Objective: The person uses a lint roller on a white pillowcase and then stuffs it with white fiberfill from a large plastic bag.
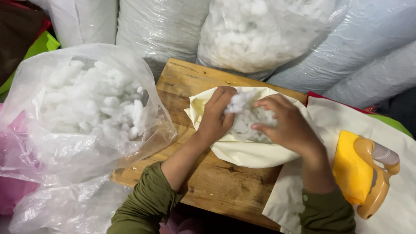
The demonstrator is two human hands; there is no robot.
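One clear plastic bag [82, 117] full of white stuffing lies open at the left of the desk [182, 82], and behind the desk lean another clear bag [260, 34] of stuffing and several big white wrapped bundles [160, 26].

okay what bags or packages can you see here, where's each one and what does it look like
Open clear plastic bag: left of the wooden board, crinkled, full of white stuffing.
Clear plastic bag: top centre behind the board, bulging with white stuffing.
Wrapped white rolls: top right, long, leaning, in plastic film.
Cream fabric case: on the board, under both hands, partly stuffed.
No labels, signs or screens show.
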